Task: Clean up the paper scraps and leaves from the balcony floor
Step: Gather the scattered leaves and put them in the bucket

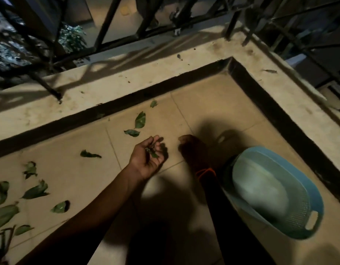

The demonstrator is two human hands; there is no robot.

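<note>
Leaves (140,120) lie scattered over the tan tiled balcony floor (203,108) under dim, uneven light, most of them toward the left of my view, with several more clustered at the lower left edge where the frame cuts some off. One small leaf (153,103) sits close to the dark strip (111,109) that runs along the foot of the raised concrete ledge (108,81). I see no paper scraps that I can make out with certainty.

My left hand (148,156) is held palm up above the tiles, its fingers loosely curled around a few leaf pieces (153,152) cupped in the palm. My right hand (192,150) reaches forward beside it, deep in shadow; I cannot tell whether its fingers are apart, curled, or holding anything. An orange band (205,172) circles that wrist.

Just right of the right forearm, a pale blue plastic basket (306,190) rests on the floor, its perforated wall and a slot handle (312,219) visible; what lies inside reads only as a pale blur.

Dark metal railing (108,22) rises from the ledge, throwing long shadows across the concrete, which carries specks of debris. Foliage (71,38) shows beyond the bars at upper left, and a plant's stems (4,238) enter the bottom left corner, cut off. Heavy shadow covers the tiles near the bottom of the view.
</note>
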